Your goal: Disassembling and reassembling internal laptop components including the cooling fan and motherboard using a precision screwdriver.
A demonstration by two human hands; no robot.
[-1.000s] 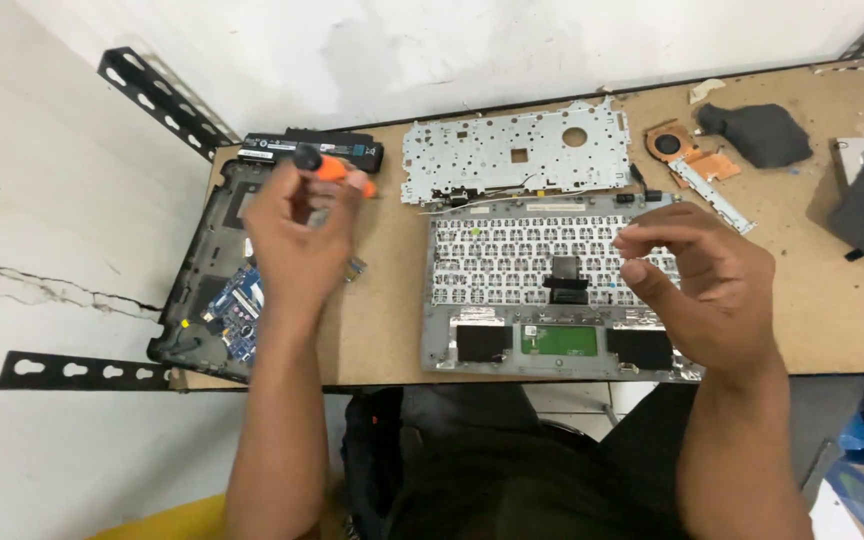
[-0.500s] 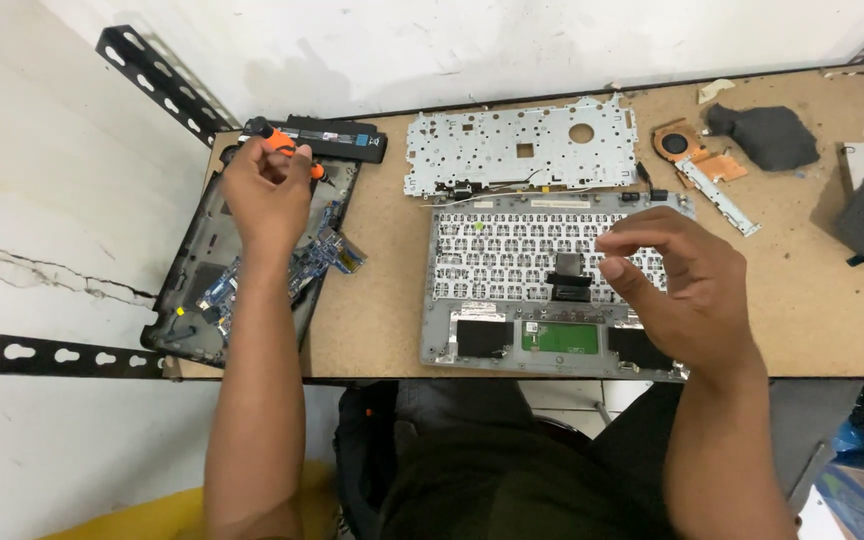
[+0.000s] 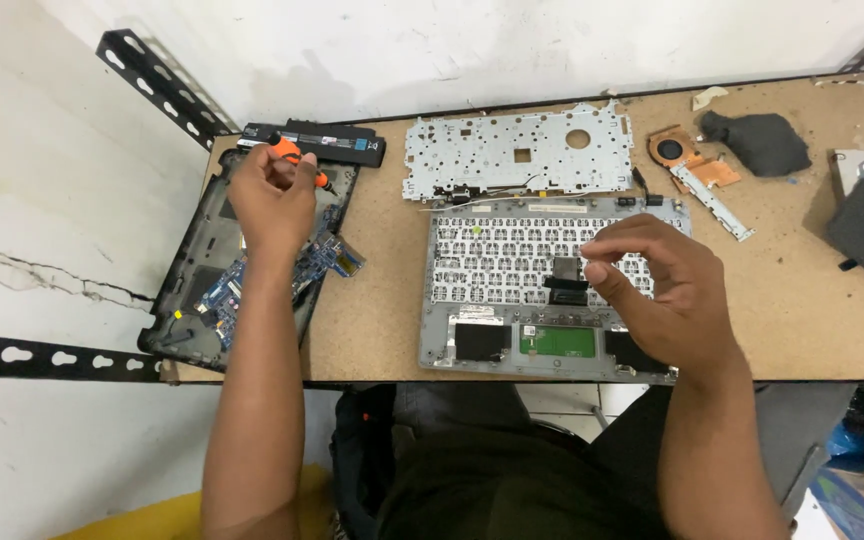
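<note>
Left hand (image 3: 272, 195) clenching orange screwdriver (image 3: 297, 160), tip hovering over laptop base (image 3: 207, 260) just below grip; right hand (image 3: 657, 285) pinching fingers, whether on anything cannot tell, above keyboard panel (image 3: 512, 265); unscrewing step likely; seating tip needing care

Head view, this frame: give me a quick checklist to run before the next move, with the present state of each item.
1. Left hand grips the orange-handled screwdriver: ok.
2. Screwdriver tip seated on a screw in the black laptop base: cannot tell, the hand hides the tip.
3. Right hand holds something between its pinched fingertips: cannot tell, too small to see.
4. Grey keyboard frame lies flat on the board table, under the right hand: ok.
5. Metal bracket plate and copper fan assembly lie apart from both hands: ok.
6. Laptop base fully on the table: not ok, its left edge overhangs.
</note>
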